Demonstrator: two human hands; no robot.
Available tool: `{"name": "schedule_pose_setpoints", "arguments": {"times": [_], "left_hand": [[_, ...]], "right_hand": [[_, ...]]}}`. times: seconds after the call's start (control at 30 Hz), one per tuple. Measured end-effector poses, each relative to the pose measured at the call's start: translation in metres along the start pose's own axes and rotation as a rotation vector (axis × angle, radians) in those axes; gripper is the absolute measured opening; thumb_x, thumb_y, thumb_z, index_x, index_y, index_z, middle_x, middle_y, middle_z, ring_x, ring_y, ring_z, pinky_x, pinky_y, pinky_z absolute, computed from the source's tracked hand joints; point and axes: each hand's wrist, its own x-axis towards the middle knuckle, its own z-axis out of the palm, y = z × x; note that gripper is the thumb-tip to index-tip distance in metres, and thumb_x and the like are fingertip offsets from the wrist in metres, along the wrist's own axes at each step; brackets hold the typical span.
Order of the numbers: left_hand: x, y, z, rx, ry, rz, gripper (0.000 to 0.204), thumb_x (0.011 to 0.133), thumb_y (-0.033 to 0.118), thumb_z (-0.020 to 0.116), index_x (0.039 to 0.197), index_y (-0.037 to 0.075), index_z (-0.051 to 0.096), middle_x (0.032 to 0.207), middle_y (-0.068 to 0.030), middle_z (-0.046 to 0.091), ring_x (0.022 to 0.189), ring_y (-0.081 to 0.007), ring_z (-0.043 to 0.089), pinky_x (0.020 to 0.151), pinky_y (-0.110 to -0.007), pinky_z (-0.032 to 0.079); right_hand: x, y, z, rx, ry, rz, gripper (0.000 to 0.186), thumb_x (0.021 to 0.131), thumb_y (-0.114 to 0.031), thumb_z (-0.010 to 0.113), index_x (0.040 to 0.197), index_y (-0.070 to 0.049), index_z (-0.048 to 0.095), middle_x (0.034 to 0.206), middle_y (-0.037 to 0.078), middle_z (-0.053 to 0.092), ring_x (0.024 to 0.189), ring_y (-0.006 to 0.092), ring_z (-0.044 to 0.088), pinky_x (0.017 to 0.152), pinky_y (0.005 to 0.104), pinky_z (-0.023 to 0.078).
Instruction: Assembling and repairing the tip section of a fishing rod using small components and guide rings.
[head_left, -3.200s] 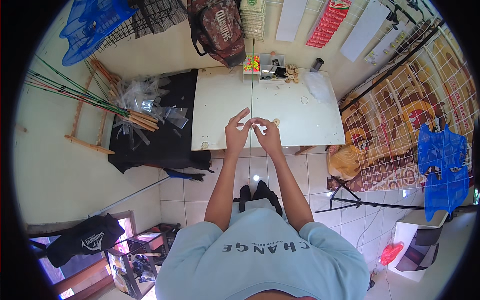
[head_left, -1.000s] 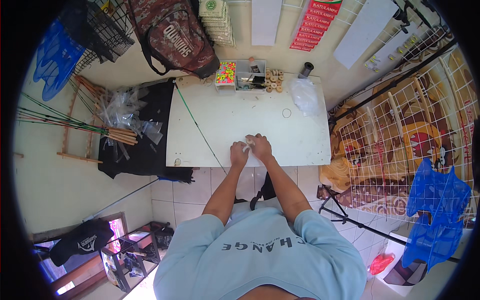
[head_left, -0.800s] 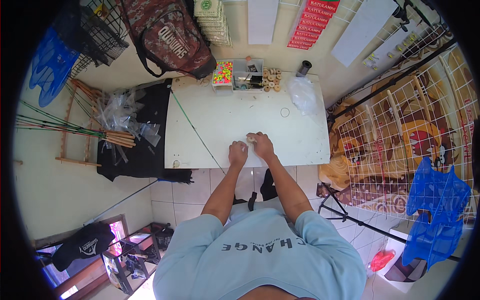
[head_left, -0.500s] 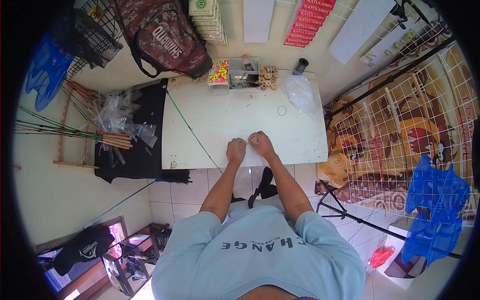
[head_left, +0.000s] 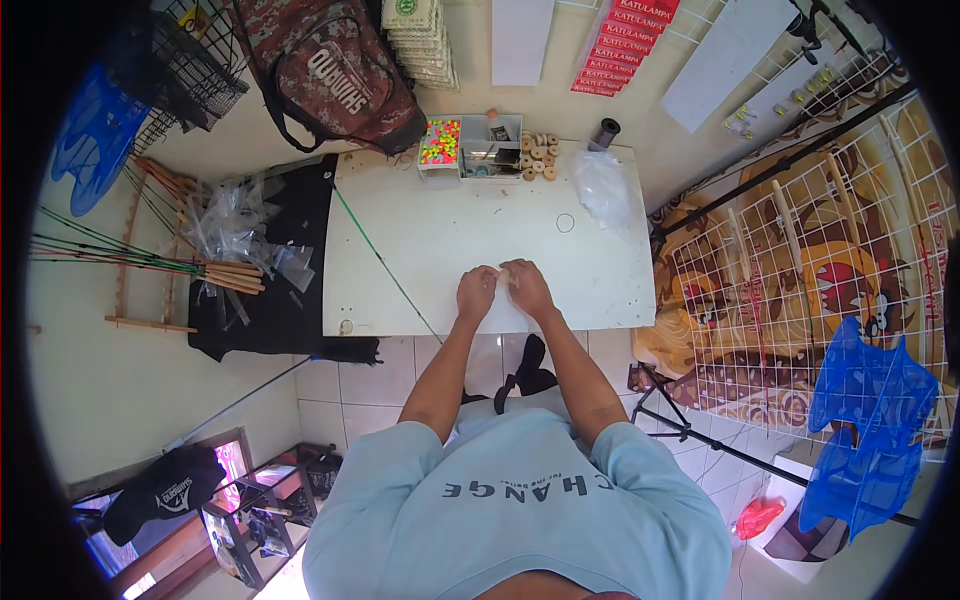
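Over the front part of the white table [head_left: 450, 240], my two hands meet at the fingertips. My left hand [head_left: 477, 292] is closed, its fingers bent toward the right one. Closed as well, my right hand [head_left: 529, 287] faces it from the right. A small pale piece [head_left: 508, 277] shows between the fingers; its kind is too small to make out. To the left, a thin green rod [head_left: 370, 240] slants across the table down to its front edge, apart from both hands.
At the table's back stand a box of bright beads [head_left: 440, 143], a divided white tray [head_left: 491, 175], several wooden rings [head_left: 539, 157], a dark spool [head_left: 604, 134] and a clear plastic bag [head_left: 602, 190]. Cork-handled rods [head_left: 235, 277] and plastic sleeves [head_left: 228, 222] lie on black cloth at left.
Both hands have shifted slightly away from me, and their fingers have turned. More of the small pale piece now shows between them.
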Motion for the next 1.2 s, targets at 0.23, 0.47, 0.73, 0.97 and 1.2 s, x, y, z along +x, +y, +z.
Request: {"name": "schedule_pose_setpoints", "arguments": {"times": [0.23, 0.47, 0.73, 0.97, 1.2], "left_hand": [[0.003, 0.007, 0.000, 0.001, -0.018, -0.040, 0.010, 0.083, 0.015, 0.064, 0.087, 0.007, 0.068, 0.082, -0.0109, 0.068, 0.078, -0.0248, 0.065, 0.071, -0.036, 0.051], [0.002, 0.004, 0.002, 0.027, 0.016, -0.051, 0.010, 0.083, 0.017, 0.063, 0.087, 0.009, 0.067, 0.083, -0.0094, 0.068, 0.080, -0.0257, 0.064, 0.072, -0.037, 0.051], [0.001, 0.002, -0.001, 0.142, 0.043, -0.177, 0.008, 0.084, 0.017, 0.060, 0.089, 0.012, 0.063, 0.085, -0.0062, 0.064, 0.088, -0.0281, 0.058, 0.076, -0.042, 0.050], [0.004, 0.000, 0.000, 0.212, 0.072, -0.208, 0.010, 0.083, 0.015, 0.060, 0.092, 0.012, 0.062, 0.094, -0.0063, 0.063, 0.094, -0.0296, 0.057, 0.077, -0.042, 0.050], [0.003, 0.010, 0.002, 0.218, 0.035, -0.004, 0.026, 0.079, 0.017, 0.068, 0.104, 0.012, 0.063, 0.103, -0.0057, 0.062, 0.103, -0.0282, 0.051, 0.089, -0.039, 0.045]], "right_hand": [[-0.008, -0.004, 0.002, -0.228, 0.030, 0.121, 0.049, 0.076, -0.001, 0.061, 0.124, -0.007, 0.052, 0.121, 0.014, 0.053, 0.106, 0.0359, 0.052, 0.091, 0.0436, 0.045], [-0.005, 0.015, 0.012, -0.187, 0.167, 0.117, 0.035, 0.076, 0.003, 0.055, 0.110, -0.007, 0.059, 0.106, 0.015, 0.055, 0.097, 0.0348, 0.056, 0.081, 0.0419, 0.049], [0.005, 0.019, 0.002, 0.098, 0.378, 0.098, 0.033, 0.074, 0.003, 0.056, 0.106, -0.005, 0.052, 0.107, 0.016, 0.053, 0.095, 0.0367, 0.056, 0.081, 0.0430, 0.047], [0.003, 0.027, 0.000, -0.140, 0.280, 0.245, 0.049, 0.074, -0.007, 0.062, 0.122, -0.008, 0.052, 0.118, 0.016, 0.053, 0.100, 0.0362, 0.053, 0.087, 0.0443, 0.046], [0.004, 0.017, 0.001, -0.180, 0.129, 0.082, 0.048, 0.073, -0.007, 0.065, 0.119, -0.018, 0.060, 0.111, 0.013, 0.057, 0.097, 0.0342, 0.056, 0.083, 0.0418, 0.048]]}}
